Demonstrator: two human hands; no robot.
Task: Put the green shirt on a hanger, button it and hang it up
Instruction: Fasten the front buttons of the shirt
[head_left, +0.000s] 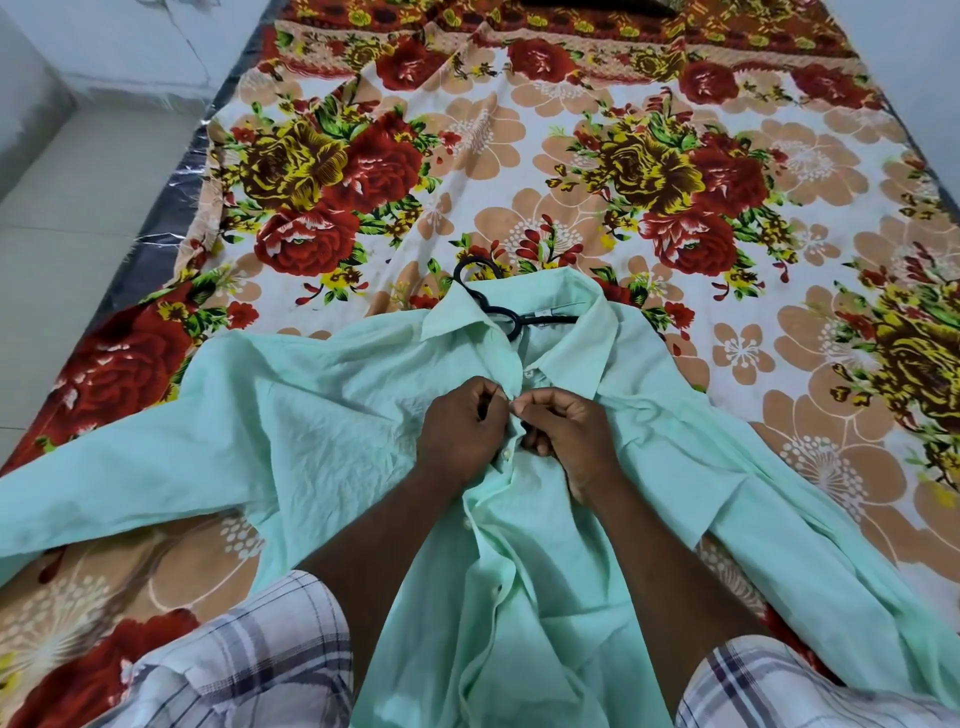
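Observation:
The pale green shirt (322, 405) lies front-up on the bed with its sleeves spread to both sides. A black hanger (501, 314) sits inside the collar, and its hook pokes out onto the sheet above it. My left hand (460, 428) pinches the left edge of the button placket just below the collar. My right hand (569, 431) pinches the opposite edge at the same spot, so the fingertips of both hands meet. The collar button looks fastened. Lower down the front, several white buttons show along the open placket.
A flowered bedsheet (571, 171) in red, yellow and peach covers the bed. The bed's dark plastic-wrapped edge (171, 208) runs along the left, with pale floor tiles (67, 208) beyond. My checked sleeves (249, 660) fill the bottom corners.

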